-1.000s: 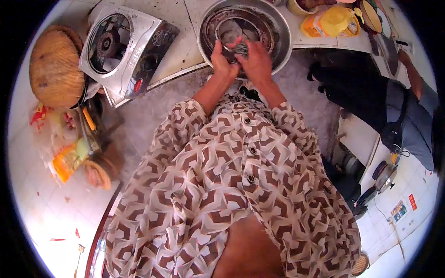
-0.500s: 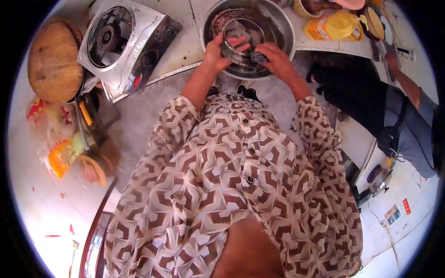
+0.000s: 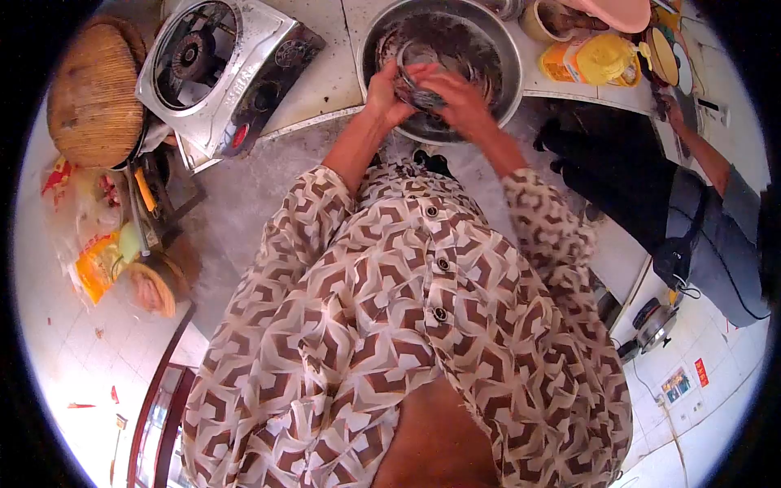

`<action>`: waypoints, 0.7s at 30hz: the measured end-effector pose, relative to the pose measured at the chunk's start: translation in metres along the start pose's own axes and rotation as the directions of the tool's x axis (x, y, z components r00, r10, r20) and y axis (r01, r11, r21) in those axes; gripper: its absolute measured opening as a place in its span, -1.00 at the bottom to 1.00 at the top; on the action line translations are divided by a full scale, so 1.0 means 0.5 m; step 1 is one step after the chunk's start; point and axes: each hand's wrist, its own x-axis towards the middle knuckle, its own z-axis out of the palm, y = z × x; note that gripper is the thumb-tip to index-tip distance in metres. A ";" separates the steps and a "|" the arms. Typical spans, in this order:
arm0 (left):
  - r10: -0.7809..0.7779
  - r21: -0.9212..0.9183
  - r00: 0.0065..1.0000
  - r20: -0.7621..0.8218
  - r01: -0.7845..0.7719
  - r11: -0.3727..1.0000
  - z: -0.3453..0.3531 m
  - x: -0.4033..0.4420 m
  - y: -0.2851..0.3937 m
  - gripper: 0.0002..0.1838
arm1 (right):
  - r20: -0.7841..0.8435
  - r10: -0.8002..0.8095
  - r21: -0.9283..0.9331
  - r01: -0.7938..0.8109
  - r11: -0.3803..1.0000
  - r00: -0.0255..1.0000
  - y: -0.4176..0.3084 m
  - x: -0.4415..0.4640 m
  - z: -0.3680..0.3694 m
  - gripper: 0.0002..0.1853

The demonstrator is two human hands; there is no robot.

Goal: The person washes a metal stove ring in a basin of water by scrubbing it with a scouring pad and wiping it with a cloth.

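A wide metal basin holds murky dark water at the top of the head view. Inside it, my left hand is closed on the rim of a small bowl, which looks see-through or shiny. My right hand reaches in from the other side, its fingers bent down over the bowl. A dark scouring pad, probably steel wool, shows under the right fingers and presses at the bowl's near side. Part of the bowl is hidden by both hands.
A gas stove stands left of the basin, beside a round woven lid. On the right are a yellow oil bottle and a pink bowl. Another person stands at the right, one arm at the counter.
My right hand has moved left with the scouring pad, close to my left hand and over the bowl. The bowl is now more covered. The whole view has shifted slightly.
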 end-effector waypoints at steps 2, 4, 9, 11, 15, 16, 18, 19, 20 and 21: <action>0.027 -0.052 0.999 0.016 -0.027 0.998 -0.006 0.004 0.006 -0.38 | -0.128 0.039 -0.007 -0.040 0.999 0.991 -0.062 0.051 0.035 -0.43; 0.033 -0.115 0.996 0.085 -0.023 0.993 -0.002 -0.007 0.018 -0.41 | -0.154 0.106 0.065 -0.097 0.993 0.982 -0.076 0.034 0.030 -0.47; 0.094 0.012 0.995 -0.024 -0.094 0.996 0.006 -0.012 0.015 -0.44 | 0.004 0.175 0.017 -0.175 0.984 0.985 0.020 -0.078 -0.031 -0.49; 0.116 0.027 0.993 0.006 -0.116 0.993 -0.016 -0.003 0.010 -0.45 | 0.010 0.236 -0.075 -0.234 0.969 0.972 0.027 -0.083 -0.040 -0.49; 0.249 0.008 0.969 -0.013 -0.248 0.969 -0.013 0.008 -0.001 -0.45 | -0.139 0.244 0.018 -0.244 0.970 0.960 -0.076 -0.027 0.044 -0.48; 0.276 -0.004 0.961 -0.024 -0.276 0.961 -0.015 0.013 -0.006 -0.44 | -0.195 0.233 0.028 -0.232 0.972 0.953 -0.096 -0.009 0.057 -0.48; 0.304 -0.007 0.950 -0.078 -0.305 0.952 0.004 0.001 -0.011 -0.45 | -0.258 0.181 0.022 -0.182 0.983 0.949 -0.088 -0.018 0.066 -0.46; 0.286 -0.023 0.955 -0.081 -0.288 0.957 0.006 -0.003 -0.013 -0.45 | -0.246 0.175 0.016 -0.176 0.984 0.953 -0.075 -0.040 0.047 -0.46; 0.273 -0.043 0.959 -0.078 -0.277 0.960 0.011 -0.001 -0.013 -0.46 | -0.234 0.160 0.005 -0.163 0.987 0.959 -0.054 -0.063 0.019 -0.46; 0.262 -0.062 0.962 -0.077 -0.267 0.962 0.013 -0.001 -0.013 -0.46 | -0.220 0.145 -0.004 -0.149 0.989 0.965 -0.037 -0.085 -0.007 -0.46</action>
